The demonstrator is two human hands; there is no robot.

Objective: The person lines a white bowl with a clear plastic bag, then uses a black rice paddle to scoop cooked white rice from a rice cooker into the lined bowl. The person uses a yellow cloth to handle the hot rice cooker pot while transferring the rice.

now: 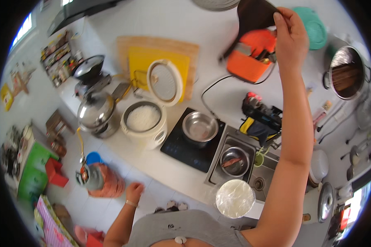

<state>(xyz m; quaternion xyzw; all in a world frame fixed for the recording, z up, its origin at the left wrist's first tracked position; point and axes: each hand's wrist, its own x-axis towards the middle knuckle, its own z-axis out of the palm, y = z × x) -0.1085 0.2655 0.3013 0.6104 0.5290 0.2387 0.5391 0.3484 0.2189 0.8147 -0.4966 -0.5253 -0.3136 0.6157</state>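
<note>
High at the upper right, my right hand (pixel 292 37) pinches the edge of a dark brown flat piece (pixel 254 17) with a curved edge and a narrow strip trailing down; its kind I cannot tell. Just below it an orange holder (pixel 247 66) with handled utensils hangs at the wall. My left hand (pixel 135 192) hangs low above the floor, fingers curled, apart from everything. On the counter sits an open rice cooker (pixel 146 133) with white rice (pixel 143 118) in it. A metal pot (pixel 200 126) stands on the black induction cooktop (pixel 184 154).
The sink (pixel 216 175) holds a metal bowl (pixel 239 166) with a reddish piece inside. Close to my body is a round white thing under clear film (pixel 235 198). A lidded steel pot (pixel 97 111) and gas cylinder (pixel 105 181) stand left. A green colander (pixel 311 26) hangs upper right.
</note>
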